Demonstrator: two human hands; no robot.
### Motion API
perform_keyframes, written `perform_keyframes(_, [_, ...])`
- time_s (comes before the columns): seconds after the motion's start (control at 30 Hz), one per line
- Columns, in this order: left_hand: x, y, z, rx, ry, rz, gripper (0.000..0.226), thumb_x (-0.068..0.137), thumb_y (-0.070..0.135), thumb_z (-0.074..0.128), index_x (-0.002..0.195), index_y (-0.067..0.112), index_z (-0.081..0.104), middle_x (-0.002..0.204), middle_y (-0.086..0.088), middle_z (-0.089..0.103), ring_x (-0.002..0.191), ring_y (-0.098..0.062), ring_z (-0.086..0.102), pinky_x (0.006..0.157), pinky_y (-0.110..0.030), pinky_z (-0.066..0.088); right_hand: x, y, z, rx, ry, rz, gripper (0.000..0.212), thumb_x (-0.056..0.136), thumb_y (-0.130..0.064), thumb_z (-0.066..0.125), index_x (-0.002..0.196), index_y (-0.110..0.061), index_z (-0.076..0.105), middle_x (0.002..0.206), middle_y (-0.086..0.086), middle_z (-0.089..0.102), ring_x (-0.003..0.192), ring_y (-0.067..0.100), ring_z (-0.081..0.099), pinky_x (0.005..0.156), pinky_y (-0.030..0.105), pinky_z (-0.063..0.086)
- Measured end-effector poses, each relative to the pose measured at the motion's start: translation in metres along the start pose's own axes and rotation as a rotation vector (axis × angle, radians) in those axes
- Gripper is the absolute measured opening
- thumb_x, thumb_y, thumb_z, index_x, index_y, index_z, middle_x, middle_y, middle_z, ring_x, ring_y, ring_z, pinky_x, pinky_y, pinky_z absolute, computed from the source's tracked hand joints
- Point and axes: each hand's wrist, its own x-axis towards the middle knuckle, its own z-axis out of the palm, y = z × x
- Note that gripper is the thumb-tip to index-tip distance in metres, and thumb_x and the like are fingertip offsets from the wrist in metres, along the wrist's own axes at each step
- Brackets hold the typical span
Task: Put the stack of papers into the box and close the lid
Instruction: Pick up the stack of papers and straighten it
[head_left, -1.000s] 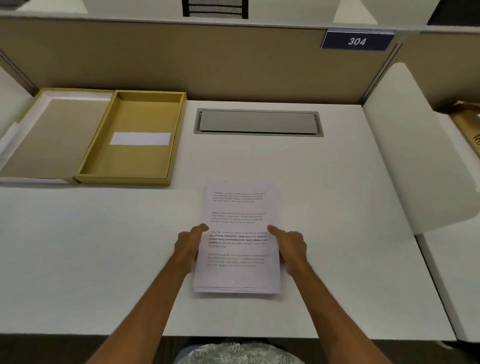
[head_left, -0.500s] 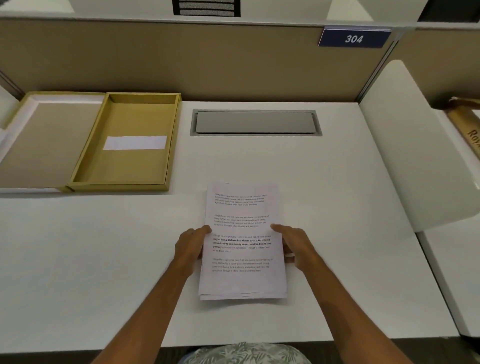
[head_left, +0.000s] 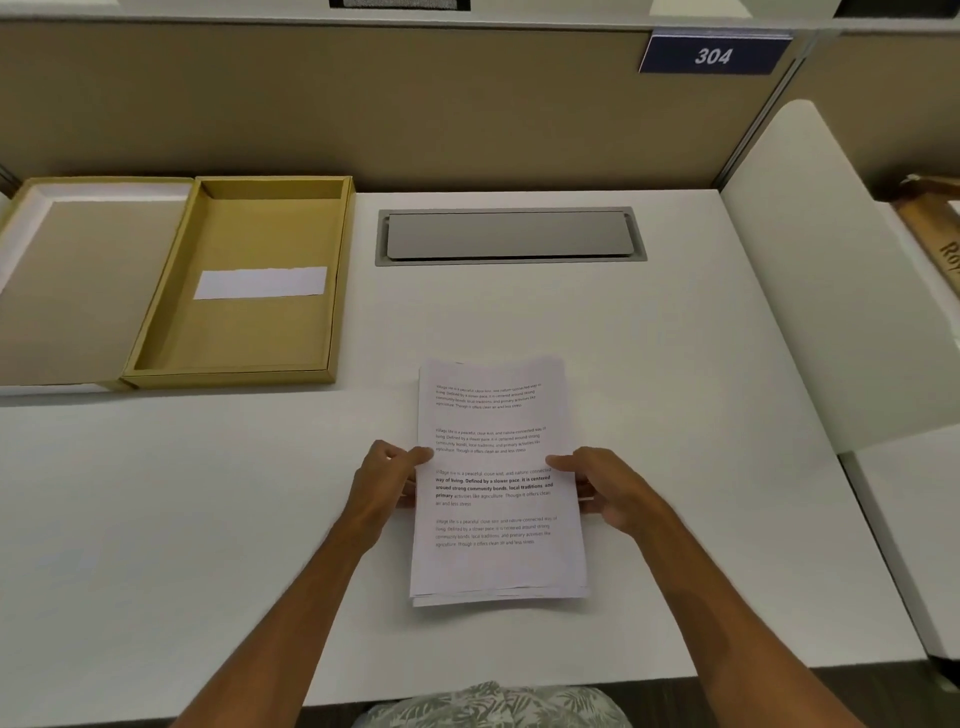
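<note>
A stack of printed papers (head_left: 496, 566) sits in the middle of the white desk, its sheets slightly fanned at the near edge. My left hand (head_left: 387, 480) grips the stack's left edge, thumb on top. My right hand (head_left: 605, 488) grips the right edge the same way, fingers under the sheets. The stack looks slightly raised off the desk. A shallow yellow cardboard box (head_left: 340, 291) lies open at the far left, with a white paper strip (head_left: 261, 283) inside. Its hinged lid (head_left: 78, 291) lies flat to the left of it, inner side up.
A grey cable hatch (head_left: 511, 236) is set into the white desk (head_left: 649, 364) behind the papers. A tan partition with a "304" sign (head_left: 712, 54) closes the back. A white divider panel (head_left: 810, 291) stands on the right, with a brown package (head_left: 935, 234) beyond it.
Both hands have closed on the sides of the stack, thumbs on top and fingers under. The stack has come slightly toward me and its sides are lifted a little.
</note>
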Motion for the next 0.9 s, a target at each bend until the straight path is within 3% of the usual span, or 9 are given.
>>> perform_keyframes(0.1, [0.008, 0.007, -0.003, 0.059, -0.126, -0.034, 0.033, 0.084, 0.038, 0.072, 0.106, 0.017, 0.059, 0.094, -0.009, 0.077, 0.079, -0.027, 0.076, 0.071, -0.04, 0.061, 0.003, -0.002, -0.005, -0.058, -0.047, -0.021, 0.032, 0.09, -0.016, 0.071, 0.121, -0.008, 0.066, 0.108, 0.01, 0.079, 0.101, 0.032, 0.074, 0.09, 0.045, 0.058])
perform_keyframes(0.2, [0.012, 0.012, -0.003, 0.116, -0.237, -0.037, 0.026, 0.086, 0.021, 0.071, 0.11, 0.018, 0.066, 0.094, -0.001, 0.08, 0.079, -0.021, 0.077, 0.067, -0.035, 0.062, 0.003, -0.005, -0.004, -0.118, -0.052, -0.051, 0.036, 0.09, -0.007, 0.071, 0.125, -0.009, 0.066, 0.108, 0.008, 0.079, 0.096, 0.029, 0.076, 0.083, 0.042, 0.062])
perform_keyframes(0.3, [0.008, 0.017, -0.005, 0.12, -0.242, 0.003, 0.034, 0.087, 0.009, 0.071, 0.119, 0.014, 0.064, 0.102, -0.001, 0.077, 0.084, -0.022, 0.077, 0.069, -0.035, 0.063, -0.002, -0.011, 0.001, -0.163, 0.002, -0.141, 0.04, 0.089, -0.001, 0.072, 0.128, -0.005, 0.064, 0.108, 0.009, 0.078, 0.09, 0.026, 0.077, 0.076, 0.039, 0.064])
perform_keyframes(0.43, [-0.013, 0.039, -0.012, 0.141, -0.106, 0.228, 0.037, 0.084, 0.008, 0.074, 0.114, 0.027, 0.063, 0.105, 0.004, 0.075, 0.088, -0.014, 0.075, 0.079, -0.038, 0.063, -0.022, -0.026, 0.005, -0.148, 0.073, -0.389, 0.047, 0.087, -0.005, 0.075, 0.131, -0.015, 0.062, 0.114, 0.009, 0.077, 0.092, 0.025, 0.078, 0.084, 0.049, 0.063])
perform_keyframes(0.5, [-0.029, 0.051, -0.016, 0.128, -0.02, 0.393, 0.04, 0.084, 0.005, 0.073, 0.106, 0.037, 0.061, 0.102, 0.014, 0.072, 0.087, 0.001, 0.072, 0.075, -0.023, 0.061, -0.035, -0.034, 0.009, -0.155, 0.113, -0.572, 0.046, 0.088, -0.009, 0.075, 0.125, -0.033, 0.063, 0.112, -0.002, 0.078, 0.096, 0.019, 0.077, 0.082, 0.039, 0.064])
perform_keyframes(0.6, [-0.049, 0.061, -0.019, 0.103, 0.1, 0.558, 0.046, 0.083, -0.001, 0.071, 0.109, 0.035, 0.058, 0.1, 0.025, 0.066, 0.087, 0.015, 0.065, 0.066, -0.004, 0.052, -0.053, -0.044, 0.02, -0.134, 0.187, -0.752, 0.05, 0.086, -0.012, 0.072, 0.111, -0.054, 0.062, 0.109, -0.019, 0.075, 0.099, 0.007, 0.073, 0.078, 0.02, 0.06])
perform_keyframes(0.67, [-0.055, 0.06, -0.02, 0.081, 0.16, 0.6, 0.043, 0.084, -0.003, 0.07, 0.112, 0.029, 0.06, 0.097, 0.026, 0.064, 0.086, 0.007, 0.067, 0.07, -0.008, 0.054, -0.055, -0.045, 0.025, -0.128, 0.236, -0.815, 0.045, 0.085, -0.013, 0.071, 0.112, -0.049, 0.064, 0.104, -0.025, 0.074, 0.097, 0.004, 0.072, 0.076, 0.015, 0.057])
perform_keyframes(0.77, [-0.057, 0.054, -0.02, 0.089, 0.171, 0.622, 0.042, 0.088, -0.002, 0.067, 0.123, 0.019, 0.058, 0.102, 0.022, 0.064, 0.092, 0.002, 0.065, 0.078, -0.014, 0.055, -0.049, -0.037, 0.028, -0.119, 0.249, -0.836, 0.037, 0.086, -0.016, 0.07, 0.121, -0.028, 0.064, 0.104, -0.026, 0.074, 0.098, 0.004, 0.072, 0.078, 0.016, 0.056])
perform_keyframes(0.9, [-0.054, 0.045, -0.02, 0.118, 0.111, 0.586, 0.055, 0.088, 0.003, 0.069, 0.132, 0.028, 0.047, 0.108, 0.026, 0.06, 0.102, 0.004, 0.059, 0.081, -0.012, 0.05, -0.044, -0.028, 0.03, -0.175, 0.213, -0.785, 0.047, 0.088, -0.013, 0.074, 0.13, -0.029, 0.058, 0.111, -0.027, 0.072, 0.106, 0.004, 0.069, 0.084, 0.018, 0.057])
